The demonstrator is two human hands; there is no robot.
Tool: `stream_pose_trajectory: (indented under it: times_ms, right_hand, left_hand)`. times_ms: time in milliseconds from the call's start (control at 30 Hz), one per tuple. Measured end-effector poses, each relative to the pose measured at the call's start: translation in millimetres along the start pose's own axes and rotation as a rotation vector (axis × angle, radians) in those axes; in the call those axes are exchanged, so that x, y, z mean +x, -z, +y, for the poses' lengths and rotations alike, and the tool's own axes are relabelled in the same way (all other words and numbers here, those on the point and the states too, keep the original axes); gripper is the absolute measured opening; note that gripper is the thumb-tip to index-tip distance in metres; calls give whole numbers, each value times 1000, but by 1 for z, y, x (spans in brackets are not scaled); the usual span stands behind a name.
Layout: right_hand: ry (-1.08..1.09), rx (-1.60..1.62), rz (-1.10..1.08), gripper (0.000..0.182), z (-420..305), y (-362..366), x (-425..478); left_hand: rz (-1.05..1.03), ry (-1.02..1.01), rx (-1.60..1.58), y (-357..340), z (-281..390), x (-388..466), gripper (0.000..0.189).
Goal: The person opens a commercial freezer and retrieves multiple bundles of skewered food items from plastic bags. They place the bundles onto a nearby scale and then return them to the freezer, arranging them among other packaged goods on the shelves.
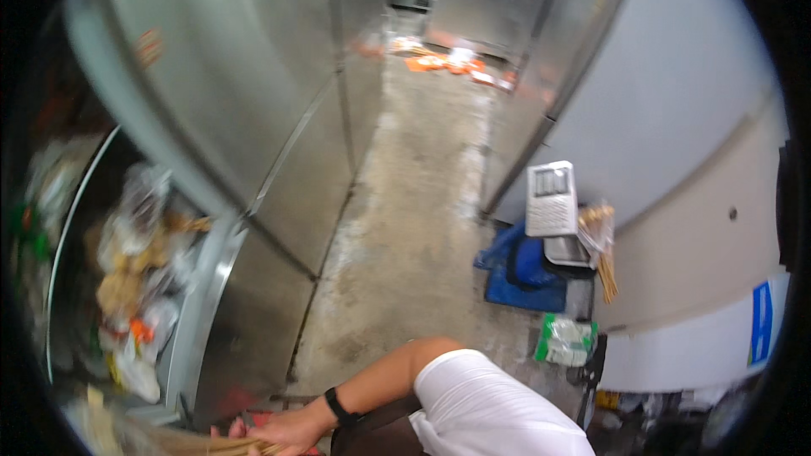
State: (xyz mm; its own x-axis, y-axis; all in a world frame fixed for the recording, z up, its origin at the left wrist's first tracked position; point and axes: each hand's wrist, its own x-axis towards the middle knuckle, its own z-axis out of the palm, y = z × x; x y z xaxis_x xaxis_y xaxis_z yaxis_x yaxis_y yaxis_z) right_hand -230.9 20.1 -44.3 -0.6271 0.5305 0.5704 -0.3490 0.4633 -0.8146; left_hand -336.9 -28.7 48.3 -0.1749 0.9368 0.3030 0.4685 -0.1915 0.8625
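My right hand [288, 434] reaches across the bottom of the view, with a dark band on the wrist and a white sleeve above the elbow. Its fingers are closed around a bundle of thin wooden sticks [218, 444], perhaps skewers. The sticks run left towards blurred clear plastic [104, 424]. My left hand is out of view. Left of the sticks and above them, an open stainless steel refrigerator compartment [209, 304] holds several plastic bags of food [130, 266].
A concrete floor [412, 202] runs between steel cabinet doors [272, 76]. To the right, a white electronic scale [551, 199] stands above a blue stool-like object [526, 291], beside bagged skewers [599, 228]. A green-edged packet [566, 340] lies nearby. Orange packets [450, 63] lie at the far end.
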Motion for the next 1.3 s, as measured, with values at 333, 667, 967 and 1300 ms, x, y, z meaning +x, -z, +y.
stream_pose_trajectory:
  times_ms: [333,667,967,1300]
  right_hand:
    - [-213,-249,236,55,-57,150,-144]
    - [-1225,-998,1752,24,-172,160,-586]
    - [-2234,-1354,1747,99,-308,138,-755]
    - [-2386,-1170,1550,107,-319,180,-841]
  left_hand:
    - [-592,29,-30,-179,28,-22,30]
    - [-960,33,-34,-286,57,-81,26]
    - [-687,-64,186,-303,50,-54,24]
    - [-176,-118,498,-202,56,42,23]
